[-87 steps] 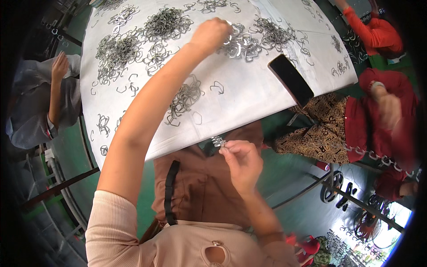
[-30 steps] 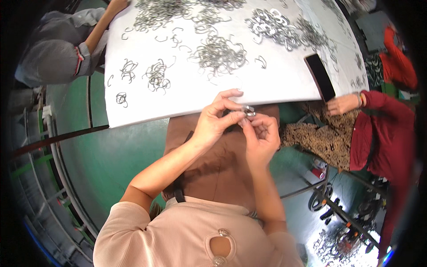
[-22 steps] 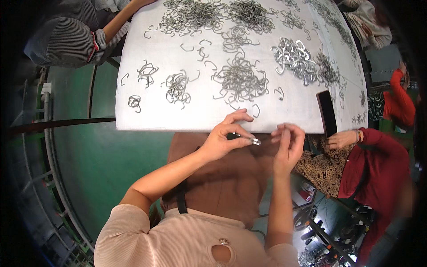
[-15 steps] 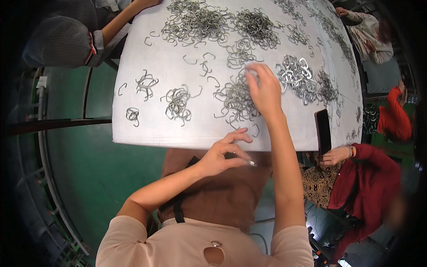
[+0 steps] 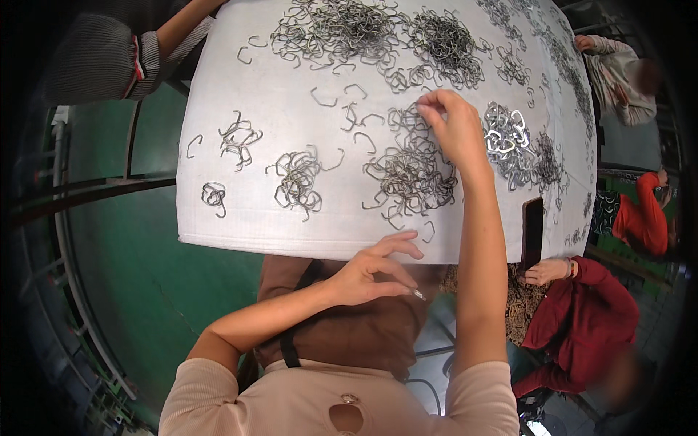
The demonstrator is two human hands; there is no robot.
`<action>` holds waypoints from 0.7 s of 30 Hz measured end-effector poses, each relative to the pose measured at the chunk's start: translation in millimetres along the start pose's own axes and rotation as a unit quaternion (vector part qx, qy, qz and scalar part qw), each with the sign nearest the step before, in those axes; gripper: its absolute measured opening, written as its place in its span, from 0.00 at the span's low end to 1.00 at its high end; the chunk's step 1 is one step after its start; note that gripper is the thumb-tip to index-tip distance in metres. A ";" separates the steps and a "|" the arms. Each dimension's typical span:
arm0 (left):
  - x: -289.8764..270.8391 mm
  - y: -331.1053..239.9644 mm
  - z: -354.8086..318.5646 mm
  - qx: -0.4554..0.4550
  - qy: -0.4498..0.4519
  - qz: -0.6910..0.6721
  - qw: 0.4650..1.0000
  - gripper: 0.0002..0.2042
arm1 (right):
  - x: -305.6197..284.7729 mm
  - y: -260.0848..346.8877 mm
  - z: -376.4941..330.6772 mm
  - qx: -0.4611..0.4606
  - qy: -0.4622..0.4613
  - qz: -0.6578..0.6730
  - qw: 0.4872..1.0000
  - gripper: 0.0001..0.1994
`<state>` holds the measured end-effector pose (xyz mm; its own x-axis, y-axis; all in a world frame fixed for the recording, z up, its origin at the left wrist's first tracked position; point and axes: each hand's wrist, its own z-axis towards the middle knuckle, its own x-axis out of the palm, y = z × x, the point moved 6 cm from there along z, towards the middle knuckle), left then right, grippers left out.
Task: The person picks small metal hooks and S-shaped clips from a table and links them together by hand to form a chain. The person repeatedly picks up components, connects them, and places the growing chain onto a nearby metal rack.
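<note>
My left hand (image 5: 374,272) is just off the table's near edge, its thumb and index finger pinched on a small shiny metal piece (image 5: 418,294) whose shape I cannot make out. The other fingers of that hand stay spread. My right hand (image 5: 452,129) reaches over the table, thumb and fingertips together at the far end of a heap of bent metal wire hooks (image 5: 407,178). Whatever lies between those fingertips is hidden. Right of that hand lies a pile of brighter, thicker silvery hooks (image 5: 507,145). Loose hooks (image 5: 349,116) are scattered to its left.
Larger heaps of hooks (image 5: 443,47) cover the far part of the white table (image 5: 240,232). Smaller clusters (image 5: 298,182) lie at left. A dark phone (image 5: 532,231) is near the right edge, by the hand of a person in red (image 5: 582,305). Other people stand around the table.
My right hand has moved to the far end of the heap, and its thumb and fingertips have come together. The left hand keeps its pinch. The whole view has shifted slightly.
</note>
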<state>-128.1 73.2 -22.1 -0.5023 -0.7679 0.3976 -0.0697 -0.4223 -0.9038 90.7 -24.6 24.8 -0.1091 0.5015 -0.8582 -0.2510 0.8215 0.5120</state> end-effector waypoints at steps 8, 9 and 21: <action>-2.5 2.0 -0.8 0.011 -0.002 -0.011 1.000 0.09 | 29.5 35.5 33.8 -0.046 0.154 0.027 0.987 0.07; -2.5 2.0 -1.1 0.010 -0.003 -0.010 1.000 0.09 | 34.7 40.2 30.4 -0.066 0.171 0.014 0.983 0.06; 4.1 0.5 -3.5 0.020 -0.019 0.073 0.997 0.07 | -23.9 25.1 -95.7 0.052 -0.018 0.155 0.986 0.05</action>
<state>-133.2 71.6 -21.5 -0.4716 -0.8397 0.2693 0.0356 -0.3232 -0.9456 -5.1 -41.9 54.7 -0.1309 0.7407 -0.6590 -0.1106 0.6496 0.7522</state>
